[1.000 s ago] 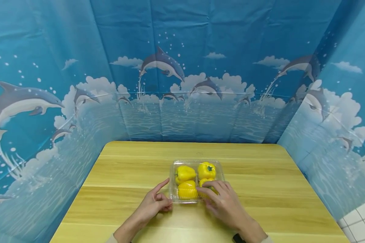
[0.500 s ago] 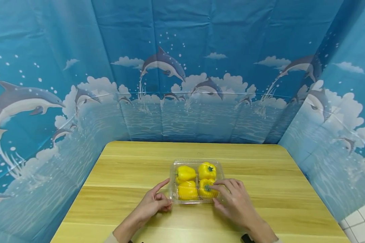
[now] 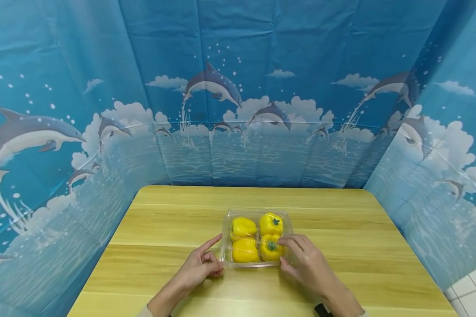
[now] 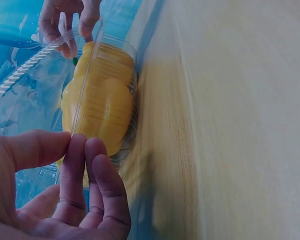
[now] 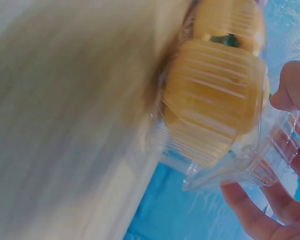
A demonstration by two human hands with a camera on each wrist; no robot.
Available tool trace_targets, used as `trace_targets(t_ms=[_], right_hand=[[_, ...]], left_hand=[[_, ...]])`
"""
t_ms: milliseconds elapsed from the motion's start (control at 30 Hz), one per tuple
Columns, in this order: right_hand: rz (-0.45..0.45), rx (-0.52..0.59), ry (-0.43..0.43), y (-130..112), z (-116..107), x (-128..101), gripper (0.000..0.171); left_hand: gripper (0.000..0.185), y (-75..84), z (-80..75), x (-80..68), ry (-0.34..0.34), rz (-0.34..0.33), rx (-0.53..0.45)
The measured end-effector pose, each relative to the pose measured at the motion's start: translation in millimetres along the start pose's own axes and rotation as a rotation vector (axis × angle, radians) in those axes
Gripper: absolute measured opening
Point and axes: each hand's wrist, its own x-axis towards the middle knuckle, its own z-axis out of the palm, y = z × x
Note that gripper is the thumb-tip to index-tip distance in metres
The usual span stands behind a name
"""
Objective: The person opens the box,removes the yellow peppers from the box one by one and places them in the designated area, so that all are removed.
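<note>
A clear plastic clamshell box (image 3: 258, 211) with several yellow bell peppers (image 3: 243, 228) inside sits on the wooden table (image 3: 341, 229). My left hand (image 3: 216, 267) is at the box's near left corner. In the left wrist view its thumb and fingers (image 4: 82, 160) pinch the box's rim (image 4: 97, 75). My right hand (image 3: 293, 255) is at the near right corner beside the front right pepper (image 3: 270, 248). In the right wrist view its fingers (image 5: 270, 210) and thumb pinch the clear lid's edge (image 5: 250, 172), which stands slightly off the base.
Blue dolphin-print sheets (image 3: 238, 88) wall the table at the back and both sides. A white tiled floor (image 3: 472, 286) shows at the lower right. Bare tabletop lies all round the box.
My right hand has slid to the right off the top of the front right pepper to the box's near right corner. The left hand has stayed at the left corner.
</note>
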Motion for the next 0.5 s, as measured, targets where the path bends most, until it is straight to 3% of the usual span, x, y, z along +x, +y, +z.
trace_targets(t_ms=[500], right_hand=[[0.04,0.079,-0.033,6,-16,18,0.064]], left_hand=[[0.092,1.4,-2.4,-1.0,-0.013,0.027,-0.002]])
